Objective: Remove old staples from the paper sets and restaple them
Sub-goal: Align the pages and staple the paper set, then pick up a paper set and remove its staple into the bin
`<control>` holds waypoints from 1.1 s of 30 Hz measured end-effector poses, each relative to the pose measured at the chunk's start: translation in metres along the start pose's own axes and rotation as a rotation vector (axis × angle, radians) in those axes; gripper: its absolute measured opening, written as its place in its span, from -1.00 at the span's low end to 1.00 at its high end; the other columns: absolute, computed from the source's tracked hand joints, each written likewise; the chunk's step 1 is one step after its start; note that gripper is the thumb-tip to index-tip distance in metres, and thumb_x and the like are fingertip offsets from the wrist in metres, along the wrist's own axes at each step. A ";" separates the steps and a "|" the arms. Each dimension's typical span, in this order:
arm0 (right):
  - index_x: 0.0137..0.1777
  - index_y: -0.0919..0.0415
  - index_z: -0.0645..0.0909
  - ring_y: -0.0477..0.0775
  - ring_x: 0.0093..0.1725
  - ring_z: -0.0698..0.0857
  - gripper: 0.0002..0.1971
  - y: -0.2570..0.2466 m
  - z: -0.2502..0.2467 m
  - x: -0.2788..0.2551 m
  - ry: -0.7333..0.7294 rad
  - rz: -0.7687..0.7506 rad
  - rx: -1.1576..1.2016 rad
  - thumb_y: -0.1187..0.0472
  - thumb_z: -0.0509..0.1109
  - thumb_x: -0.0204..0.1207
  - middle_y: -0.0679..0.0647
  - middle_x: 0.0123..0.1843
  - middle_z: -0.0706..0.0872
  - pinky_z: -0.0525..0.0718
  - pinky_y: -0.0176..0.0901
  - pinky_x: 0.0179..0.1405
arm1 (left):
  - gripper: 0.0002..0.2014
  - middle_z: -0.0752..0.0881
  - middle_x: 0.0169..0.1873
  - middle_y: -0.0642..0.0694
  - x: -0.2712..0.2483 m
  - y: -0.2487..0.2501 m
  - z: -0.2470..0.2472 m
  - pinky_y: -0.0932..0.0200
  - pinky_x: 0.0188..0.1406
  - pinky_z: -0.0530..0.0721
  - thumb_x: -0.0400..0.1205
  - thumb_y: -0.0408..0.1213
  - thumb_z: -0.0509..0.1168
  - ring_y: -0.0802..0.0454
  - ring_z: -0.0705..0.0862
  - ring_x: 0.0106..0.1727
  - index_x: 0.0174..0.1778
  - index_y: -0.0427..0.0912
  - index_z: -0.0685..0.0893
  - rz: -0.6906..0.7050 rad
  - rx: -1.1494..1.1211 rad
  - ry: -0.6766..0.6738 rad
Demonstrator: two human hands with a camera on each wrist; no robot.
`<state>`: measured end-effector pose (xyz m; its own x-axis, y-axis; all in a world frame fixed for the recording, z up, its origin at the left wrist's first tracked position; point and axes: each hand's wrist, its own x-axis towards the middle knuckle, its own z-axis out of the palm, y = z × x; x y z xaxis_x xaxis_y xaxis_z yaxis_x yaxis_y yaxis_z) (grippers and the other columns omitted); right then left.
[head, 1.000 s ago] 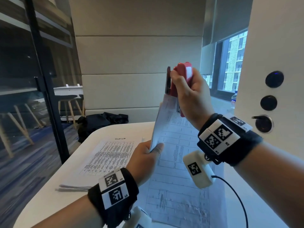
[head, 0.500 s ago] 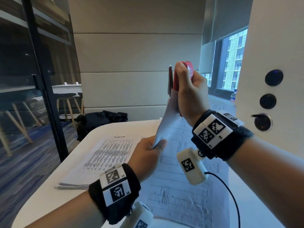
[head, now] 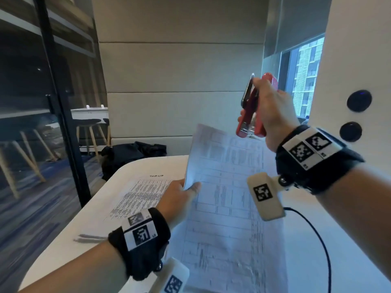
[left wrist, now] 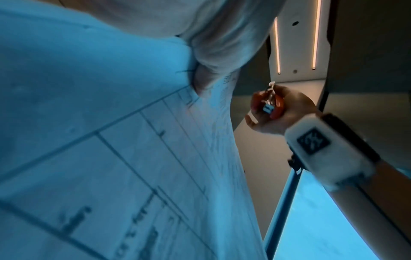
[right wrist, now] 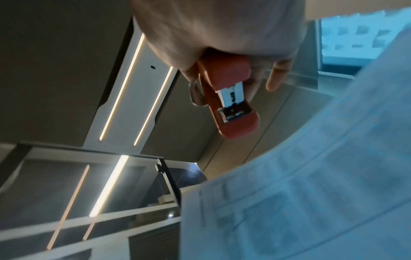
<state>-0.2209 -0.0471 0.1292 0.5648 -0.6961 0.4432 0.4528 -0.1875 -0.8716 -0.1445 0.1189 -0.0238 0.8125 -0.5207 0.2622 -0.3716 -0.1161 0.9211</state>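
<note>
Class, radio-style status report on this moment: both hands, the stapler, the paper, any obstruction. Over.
Left hand pinches paper set, raised off table. Right hand grips red stapler, clear of the paper's top corner. Nothing between them. Second printed sheet lies flat, left.

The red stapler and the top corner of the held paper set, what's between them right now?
Nothing: the red stapler is clear of the held paper set, an open gap shown best in the right wrist view.

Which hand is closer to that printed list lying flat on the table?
Left. The left hand, gripping the lifted sheets, hangs just above the list's right edge. The right hand is raised well above and to the right, holding the stapler.
</note>
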 end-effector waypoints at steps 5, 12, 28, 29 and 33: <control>-0.17 0.15 0.56 0.02 -0.43 0.67 -0.78 0.024 -0.026 0.000 -0.083 0.004 -0.225 0.01 0.40 0.55 0.00 -0.41 0.70 0.68 -0.07 -0.27 | -0.77 0.78 -0.21 -0.20 0.027 0.005 -0.042 0.08 -0.17 0.68 0.68 -0.17 0.26 -0.16 0.73 -0.20 -0.10 -0.23 0.75 -0.110 0.062 0.106; -0.08 0.10 0.59 -0.18 -0.59 0.62 -0.64 0.083 -0.051 -0.033 -0.566 0.020 -0.883 -0.04 0.64 0.30 0.05 -0.36 0.76 0.49 -0.39 -0.65 | -0.66 0.69 -0.01 -0.17 0.086 -0.001 -0.130 0.12 -0.03 0.54 0.64 -0.07 0.31 -0.11 0.64 -0.04 0.14 -0.30 0.67 -0.221 0.342 0.251; -0.05 -0.13 0.62 -0.19 -0.09 0.65 -0.68 0.134 -0.046 -0.090 -1.310 0.065 -1.305 -0.13 0.61 0.28 -0.18 -0.06 0.69 0.56 -0.36 -0.15 | -0.37 0.62 0.31 -0.25 0.126 -0.099 -0.171 0.08 0.10 0.58 0.59 0.02 0.37 -0.21 0.62 0.25 0.47 -0.32 0.47 -0.517 0.930 0.105; 0.02 -0.10 0.64 -0.17 -0.07 0.67 -0.64 0.134 -0.046 -0.090 -1.312 0.066 -1.312 -0.10 0.63 0.26 -0.18 -0.03 0.69 0.61 -0.34 -0.11 | -0.23 0.58 0.35 -0.23 0.127 -0.105 -0.171 0.07 0.13 0.60 0.52 0.04 0.43 -0.21 0.61 0.27 0.54 -0.30 0.36 -0.505 0.980 0.076; 0.14 -0.10 0.65 -0.15 -0.04 0.68 -0.54 0.133 -0.044 -0.090 -1.316 0.072 -1.344 -0.09 0.65 0.24 -0.16 0.02 0.70 0.66 -0.26 -0.03 | 0.30 0.45 0.42 -0.27 0.136 -0.119 -0.167 -0.10 0.17 0.65 0.14 0.14 0.62 -0.30 0.57 0.28 0.66 0.10 -0.12 -0.448 1.186 -0.116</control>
<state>-0.2418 -0.0393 -0.0360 0.9493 0.0566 -0.3092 0.0047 -0.9861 -0.1661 0.0857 0.2032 -0.0494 0.9490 -0.3034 -0.0861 -0.2964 -0.9513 0.0852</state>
